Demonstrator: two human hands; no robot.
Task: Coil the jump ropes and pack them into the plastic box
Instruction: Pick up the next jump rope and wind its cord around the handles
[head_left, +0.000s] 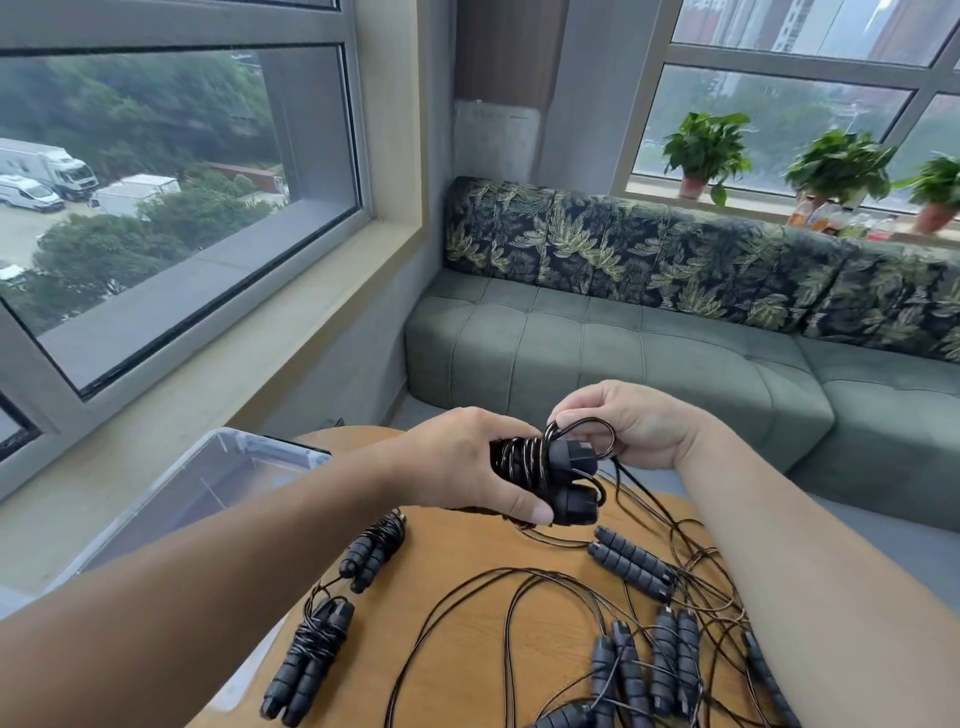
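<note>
Our left hand (467, 467) clamps the paired handles (571, 480) above the surface (467, 623) so the wraps stay tight, while our right hand (631, 423) pinches the cord's last loop (597, 434), probably to tuck it. The box (171, 499) waits at left.

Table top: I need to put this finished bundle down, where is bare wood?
Bare wood lies between the two coiled ropes at the left and the loose cord loops. The right side is crowded with uncoiled ropes. The plastic box stands left.
</note>
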